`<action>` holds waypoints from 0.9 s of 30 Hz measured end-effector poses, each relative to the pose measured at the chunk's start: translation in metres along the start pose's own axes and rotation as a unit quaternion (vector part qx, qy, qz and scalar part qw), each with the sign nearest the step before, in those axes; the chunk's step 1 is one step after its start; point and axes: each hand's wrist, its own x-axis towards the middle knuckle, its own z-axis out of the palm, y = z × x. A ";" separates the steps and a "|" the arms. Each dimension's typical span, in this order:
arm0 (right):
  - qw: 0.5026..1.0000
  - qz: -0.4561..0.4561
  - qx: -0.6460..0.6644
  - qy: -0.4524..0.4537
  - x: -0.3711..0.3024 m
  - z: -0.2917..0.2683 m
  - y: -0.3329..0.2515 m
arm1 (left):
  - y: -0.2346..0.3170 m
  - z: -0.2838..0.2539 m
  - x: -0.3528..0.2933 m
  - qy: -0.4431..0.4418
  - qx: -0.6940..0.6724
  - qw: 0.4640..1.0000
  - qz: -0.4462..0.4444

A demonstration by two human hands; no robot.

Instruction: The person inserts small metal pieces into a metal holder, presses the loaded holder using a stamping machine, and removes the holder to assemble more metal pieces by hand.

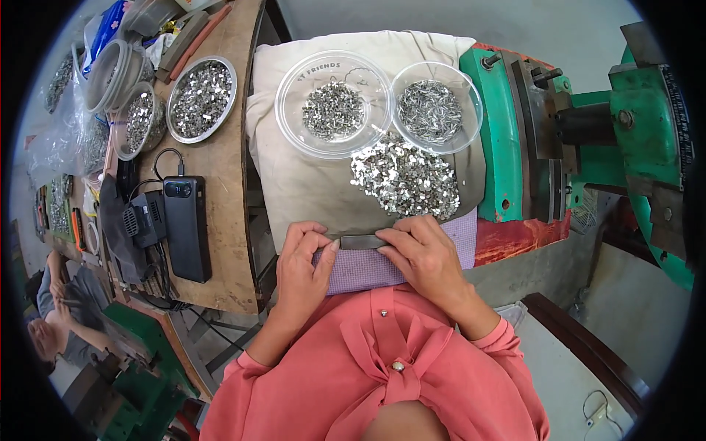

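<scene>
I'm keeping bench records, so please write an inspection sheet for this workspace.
Surface: pale cloth, purple checked cloth along its near side.
Job's things: dark bar; silvery pieces heaped loose and in two clear tubs.
Clutter: round bowl of similar pieces and plastic bags on the wooden table at left.
Hands: left hand and right hand hold the bar's two ends.
Cables: black cable plugged into a power bank on that table.
Surroundings: green machine at right; another person at lower left.

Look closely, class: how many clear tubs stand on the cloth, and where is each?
2. The wide tub is at the far left of the cloth; the small tub is right of it, beside the green machine. Any nested beneath could be hidden.
</scene>
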 end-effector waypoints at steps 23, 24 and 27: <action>0.988 0.126 -0.004 0.089 -0.038 0.003 0.011 | 0.004 0.002 0.004 -0.030 0.051 0.998 -0.012; 0.988 0.128 -0.005 0.090 -0.040 0.005 0.011 | 0.004 0.002 0.005 -0.034 0.056 0.998 -0.013; 0.987 0.121 -0.011 0.104 -0.043 0.008 0.014 | 0.004 0.000 0.007 -0.051 0.041 0.998 -0.019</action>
